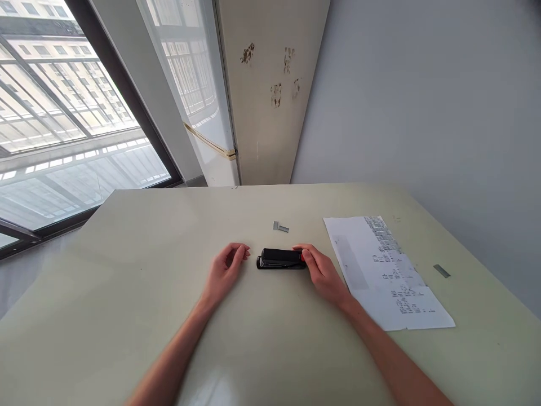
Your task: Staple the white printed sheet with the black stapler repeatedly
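Note:
A black stapler point(280, 258) lies lengthwise across the table in front of me, with a bit of red at its right end. My right hand point(321, 273) grips that right end, thumb on the near side and fingers behind. To the left of the stapler, a short gap away, my left hand point(228, 265) rests on the table with fingers curled in and thumb against them; I see nothing in it. Just beyond the stapler are small grey strips of staples point(282, 227).
Printed paper point(363, 270) lies flat to the right, partly beside my right forearm. Farther right is another grey staple strip point(442, 271). The pale table point(127, 316) meets a wall point(414, 101) on the right. A glass window point(63, 101) and a cabinet point(266, 135) stand behind.

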`<state>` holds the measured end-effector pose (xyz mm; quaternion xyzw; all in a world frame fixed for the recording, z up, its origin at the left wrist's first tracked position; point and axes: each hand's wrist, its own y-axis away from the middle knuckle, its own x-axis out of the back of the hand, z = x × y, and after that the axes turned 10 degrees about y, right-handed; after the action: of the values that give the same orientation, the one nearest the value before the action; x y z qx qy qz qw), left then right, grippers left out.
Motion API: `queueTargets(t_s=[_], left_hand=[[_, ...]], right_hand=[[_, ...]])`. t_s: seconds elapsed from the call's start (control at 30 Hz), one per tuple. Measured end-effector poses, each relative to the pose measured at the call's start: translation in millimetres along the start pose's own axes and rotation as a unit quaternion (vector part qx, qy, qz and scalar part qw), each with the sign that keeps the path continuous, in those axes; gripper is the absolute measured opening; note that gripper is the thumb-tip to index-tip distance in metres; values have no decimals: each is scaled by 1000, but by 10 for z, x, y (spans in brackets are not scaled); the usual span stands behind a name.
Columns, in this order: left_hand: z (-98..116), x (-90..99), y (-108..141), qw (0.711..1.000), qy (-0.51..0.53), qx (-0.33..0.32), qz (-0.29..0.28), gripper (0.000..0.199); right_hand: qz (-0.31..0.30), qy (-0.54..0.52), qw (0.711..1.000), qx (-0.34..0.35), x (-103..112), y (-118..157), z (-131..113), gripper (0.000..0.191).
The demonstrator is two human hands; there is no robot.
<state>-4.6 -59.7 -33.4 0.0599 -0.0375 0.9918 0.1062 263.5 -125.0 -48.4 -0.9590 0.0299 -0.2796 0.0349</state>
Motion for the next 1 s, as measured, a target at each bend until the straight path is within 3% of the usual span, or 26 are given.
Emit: queueTargets(t_s=[0.47, 0.67, 1.0], left_hand=[[34, 131, -34, 989, -43, -5, 143, 39], [41, 196, -60, 984, -55, -9, 169, 43], [47, 209, -69, 984, -36, -16, 175, 42]], right_hand=[[-14, -5, 1000, -21, 11, 16, -25, 43], [-15, -6, 1000, 7, 32, 14, -39, 44], [-1, 12, 1000, 0, 46, 42, -80, 44]])
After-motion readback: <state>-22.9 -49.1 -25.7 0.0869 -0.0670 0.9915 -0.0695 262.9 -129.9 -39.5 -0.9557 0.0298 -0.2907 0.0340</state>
